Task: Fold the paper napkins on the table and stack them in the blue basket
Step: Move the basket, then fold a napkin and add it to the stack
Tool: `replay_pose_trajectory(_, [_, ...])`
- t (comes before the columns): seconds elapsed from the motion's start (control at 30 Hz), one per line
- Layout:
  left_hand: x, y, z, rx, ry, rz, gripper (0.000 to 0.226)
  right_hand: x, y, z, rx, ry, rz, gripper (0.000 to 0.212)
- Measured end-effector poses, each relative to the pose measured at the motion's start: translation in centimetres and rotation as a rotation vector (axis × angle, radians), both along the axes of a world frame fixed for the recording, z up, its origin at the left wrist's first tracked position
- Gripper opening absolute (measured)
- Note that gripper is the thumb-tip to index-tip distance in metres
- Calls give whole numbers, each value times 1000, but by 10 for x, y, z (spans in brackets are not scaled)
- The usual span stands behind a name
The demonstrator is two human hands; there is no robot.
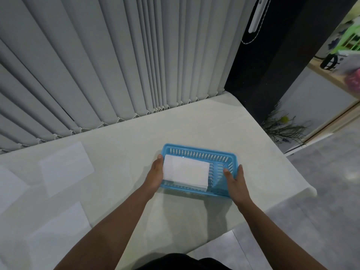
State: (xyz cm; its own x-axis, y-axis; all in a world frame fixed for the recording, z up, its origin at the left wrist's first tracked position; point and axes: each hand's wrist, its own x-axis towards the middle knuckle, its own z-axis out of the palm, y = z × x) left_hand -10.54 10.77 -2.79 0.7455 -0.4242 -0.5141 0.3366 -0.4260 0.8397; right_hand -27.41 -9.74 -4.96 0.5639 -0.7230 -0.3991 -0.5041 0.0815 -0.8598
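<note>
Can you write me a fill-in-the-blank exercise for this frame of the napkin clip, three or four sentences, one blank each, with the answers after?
1. The folded napkins lie toward the ____ end of the blue basket, by the person's own sides.
2. The right hand rests on the basket's ____ end.
3. The unfolded napkins lie flat on the ____ to the left of the basket.
4. The left hand touches the ____ edge of the folded napkins.

Missing words: left; right; table; left
</note>
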Motion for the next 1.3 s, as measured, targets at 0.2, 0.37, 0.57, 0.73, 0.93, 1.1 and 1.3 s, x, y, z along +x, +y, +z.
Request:
replay_pose_trajectory(0.2, [9, 28, 1, 8, -22, 101, 61, 16, 25, 8, -45, -71, 43, 27])
replay_pose_trajectory(0.37, [25, 68, 8, 1, -48, 222, 55, 42, 62, 15, -5, -145, 102, 29])
replay_pose_trajectory(0.57, [40, 127, 15, 38, -66, 288, 50, 60, 118, 16, 78, -179, 125, 40])
replay_pose_trajectory(0.73, [50, 177, 9, 64, -91, 238, 49, 66, 173, 16, 103, -151, 115, 71])
replay_pose_trajectory(0.93, [62, 215, 10, 91, -63, 130, 46, 57, 226, 15, 70, -147, 47, 81])
replay_pose_trajectory(1.1, [61, 222, 14, 72, -69, 108, 44, 55, 247, 12, 83, -139, -15, 71])
replay_pose_trajectory(1.3, [58, 233, 4, 18, -126, 57, 50, 51, 256, 7, -207, 152, 61, 86])
